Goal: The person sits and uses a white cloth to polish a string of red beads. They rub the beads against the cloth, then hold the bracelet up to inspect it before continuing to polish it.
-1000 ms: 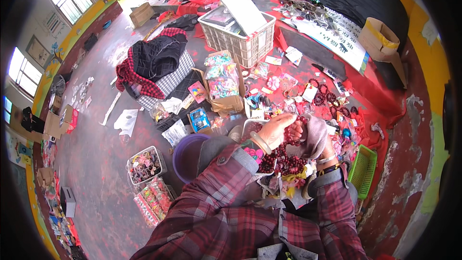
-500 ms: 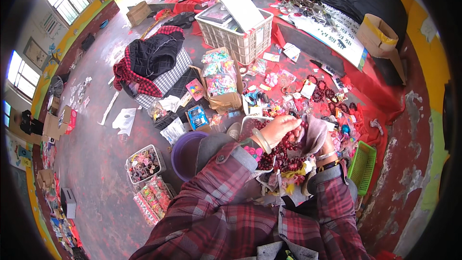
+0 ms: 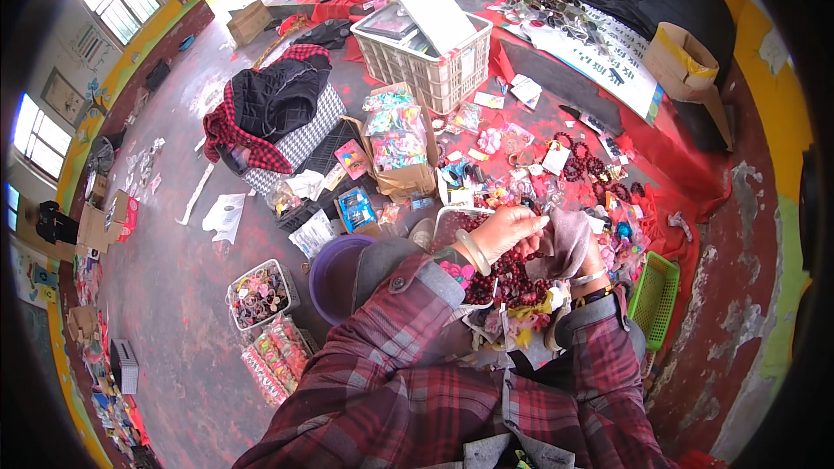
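Observation:
My left hand [image 3: 508, 233], with a pale bangle at the wrist, is closed in a pinch. Dark red beads [image 3: 524, 257] show right under its fingertips, apparently a strand in its grip. A greyish-mauve cloth [image 3: 566, 241] is bunched in my right hand [image 3: 594, 262], close against the left fingertips, and it hides most of the right fingers. Below both hands, a heap of dark red bead strings [image 3: 517, 288] fills and spills past a white basket [image 3: 443, 224]. Yellow and pink hair ornaments [image 3: 534, 317] lie nearest my body.
A green basket [image 3: 653, 300] stands at right, a purple tub [image 3: 334, 282] at left. Beyond are bead bracelets [image 3: 584, 161], a carton of colourful packets [image 3: 408, 178], a large crate [image 3: 426, 78] and a houndstooth box [image 3: 317, 135]. A small basket of trinkets [image 3: 261, 295] sits at left.
The cloth has shifted slightly and now spreads lower beside the left fingertips. Fewer beads show between my hands. Both arms stay almost in place.

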Action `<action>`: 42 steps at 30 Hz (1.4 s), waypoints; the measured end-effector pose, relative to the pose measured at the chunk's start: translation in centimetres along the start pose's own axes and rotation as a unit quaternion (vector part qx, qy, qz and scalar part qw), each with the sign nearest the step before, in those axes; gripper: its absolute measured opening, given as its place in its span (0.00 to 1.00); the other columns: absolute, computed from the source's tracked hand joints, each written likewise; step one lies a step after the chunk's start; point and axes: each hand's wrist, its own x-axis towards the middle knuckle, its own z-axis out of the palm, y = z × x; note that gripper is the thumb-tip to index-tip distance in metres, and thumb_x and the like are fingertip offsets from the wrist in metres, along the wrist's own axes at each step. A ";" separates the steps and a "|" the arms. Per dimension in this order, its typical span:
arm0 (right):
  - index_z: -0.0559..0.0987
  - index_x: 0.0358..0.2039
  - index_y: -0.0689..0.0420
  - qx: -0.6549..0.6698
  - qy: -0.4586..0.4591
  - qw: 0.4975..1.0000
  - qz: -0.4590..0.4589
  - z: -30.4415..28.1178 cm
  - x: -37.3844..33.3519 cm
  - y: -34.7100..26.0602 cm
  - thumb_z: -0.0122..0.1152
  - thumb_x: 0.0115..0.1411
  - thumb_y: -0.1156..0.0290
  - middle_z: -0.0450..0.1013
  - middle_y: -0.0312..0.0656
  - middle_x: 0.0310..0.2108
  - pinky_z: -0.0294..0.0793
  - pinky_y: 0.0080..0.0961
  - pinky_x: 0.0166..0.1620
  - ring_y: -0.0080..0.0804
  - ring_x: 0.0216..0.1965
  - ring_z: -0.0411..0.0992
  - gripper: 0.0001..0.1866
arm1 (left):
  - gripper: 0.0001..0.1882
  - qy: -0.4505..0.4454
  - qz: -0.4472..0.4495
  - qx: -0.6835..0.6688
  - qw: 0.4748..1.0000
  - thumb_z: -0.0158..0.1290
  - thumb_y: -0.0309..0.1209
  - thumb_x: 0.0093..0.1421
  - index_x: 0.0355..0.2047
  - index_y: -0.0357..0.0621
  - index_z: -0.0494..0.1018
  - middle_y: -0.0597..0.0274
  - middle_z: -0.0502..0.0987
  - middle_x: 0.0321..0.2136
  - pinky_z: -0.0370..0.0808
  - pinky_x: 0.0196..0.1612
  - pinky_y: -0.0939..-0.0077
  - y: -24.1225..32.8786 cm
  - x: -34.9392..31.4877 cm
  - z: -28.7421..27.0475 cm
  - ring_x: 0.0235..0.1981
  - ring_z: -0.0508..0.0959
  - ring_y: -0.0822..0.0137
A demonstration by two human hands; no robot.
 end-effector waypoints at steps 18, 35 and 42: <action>0.72 0.21 0.60 -0.504 -0.115 0.852 -0.084 0.4 -0.1 -4.8 0.62 0.37 0.68 0.68 0.49 0.16 0.70 0.35 0.27 0.47 0.22 0.71 0.12 | 0.13 0.012 -0.011 -0.017 1.000 0.50 0.37 0.60 0.32 0.38 0.73 0.67 0.74 0.24 0.71 0.29 0.83 -0.5 0.0 -0.4 0.24 0.73 0.76; 0.71 0.22 0.61 -0.483 -0.087 0.864 -0.113 0.8 0.0 -5.9 0.66 0.32 0.66 0.69 0.52 0.19 0.70 0.35 0.27 0.50 0.25 0.72 0.17 | 0.14 0.016 -0.012 -0.090 0.996 0.50 0.42 0.60 0.28 0.43 0.71 0.67 0.72 0.20 0.66 0.21 0.85 0.2 -0.3 -0.5 0.20 0.71 0.76; 0.72 0.22 0.62 0.008 -0.062 0.987 0.149 2.2 -0.6 -6.6 0.49 0.53 0.71 0.71 0.50 0.20 0.70 0.29 0.26 0.44 0.23 0.73 0.08 | 0.15 0.031 -0.009 -0.056 0.998 0.46 0.40 0.62 0.27 0.41 0.70 0.67 0.71 0.20 0.67 0.21 0.85 -0.6 -0.2 -0.3 0.19 0.71 0.76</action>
